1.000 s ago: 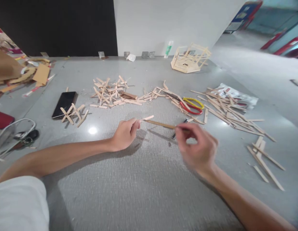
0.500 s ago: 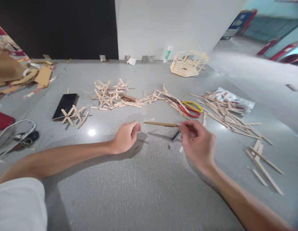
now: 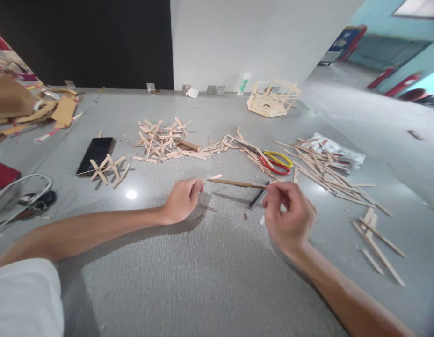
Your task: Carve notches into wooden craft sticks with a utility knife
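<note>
My left hand [image 3: 183,198] is closed, pinching a short pale wooden stick [image 3: 212,178] that pokes out past the fingers. My right hand [image 3: 287,213] is closed in a pinch on the end of a long thin brown stick [image 3: 236,183], which reaches leftward to touch the short stick. Both hands hover just above the grey floor [image 3: 203,271]. A dark pen-like tool [image 3: 256,198] lies on the floor just left of my right hand.
Loose wooden sticks lie in piles [image 3: 168,140] ahead and to the right [image 3: 329,171]. Red and yellow scissors [image 3: 276,161], a black phone [image 3: 96,154], crossed stick pieces [image 3: 108,167], a stick-built hexagonal frame [image 3: 273,98] and cardboard scraps [image 3: 31,110] surround them.
My right hand drew slightly toward me and steadied; the long stick now lies more level. The left hand has hardly moved.
</note>
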Demonstrator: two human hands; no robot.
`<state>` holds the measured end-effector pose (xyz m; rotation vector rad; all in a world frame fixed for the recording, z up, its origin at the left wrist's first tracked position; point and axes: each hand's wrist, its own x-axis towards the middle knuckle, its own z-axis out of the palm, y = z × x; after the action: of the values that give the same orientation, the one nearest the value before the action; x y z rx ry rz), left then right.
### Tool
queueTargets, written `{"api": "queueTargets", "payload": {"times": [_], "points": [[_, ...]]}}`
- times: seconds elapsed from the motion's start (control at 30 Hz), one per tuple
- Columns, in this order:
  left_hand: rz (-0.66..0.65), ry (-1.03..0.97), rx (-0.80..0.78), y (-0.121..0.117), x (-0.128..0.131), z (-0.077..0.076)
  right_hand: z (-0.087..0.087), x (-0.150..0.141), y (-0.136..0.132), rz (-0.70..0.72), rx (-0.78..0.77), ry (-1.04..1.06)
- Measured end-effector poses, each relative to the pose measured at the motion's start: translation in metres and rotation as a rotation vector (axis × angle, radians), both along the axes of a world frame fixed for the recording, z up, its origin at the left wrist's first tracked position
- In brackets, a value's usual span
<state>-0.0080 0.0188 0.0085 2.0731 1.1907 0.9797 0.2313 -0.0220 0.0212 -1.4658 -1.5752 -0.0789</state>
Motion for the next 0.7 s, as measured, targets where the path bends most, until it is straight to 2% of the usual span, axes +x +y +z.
{"api": "queueTargets", "payload": {"times": [0.07,0.13,0.27,0.33,0.43,0.5,0.6,0.7], "points": [[-0.045,0.000,0.025,-0.001,-0.001,-0.001,0.002,-0.006,-0.006,0.072,0.122,-0.077],[-0.104,-0.004,0.058,-0.003,-0.001,-0.003,0.003,-0.013,-0.012,0.131,0.164,-0.210],[-0.144,0.016,0.088,-0.005,-0.002,-0.005,0.000,-0.022,-0.018,0.286,-0.052,-0.400],[-0.111,0.039,0.078,-0.005,-0.001,-0.006,-0.003,-0.026,-0.023,0.353,-0.184,-0.374],[-0.081,0.082,0.065,-0.005,0.000,-0.007,-0.003,-0.029,-0.027,0.378,-0.361,-0.279],[-0.077,0.096,0.070,-0.004,0.000,-0.006,0.001,-0.026,-0.024,0.362,-0.381,-0.285],[-0.072,0.116,0.072,-0.004,0.000,-0.006,0.008,-0.019,-0.018,0.261,-0.362,-0.314],[-0.047,0.122,0.041,-0.004,0.001,-0.005,0.011,-0.022,-0.022,0.337,-0.471,-0.244]]}}
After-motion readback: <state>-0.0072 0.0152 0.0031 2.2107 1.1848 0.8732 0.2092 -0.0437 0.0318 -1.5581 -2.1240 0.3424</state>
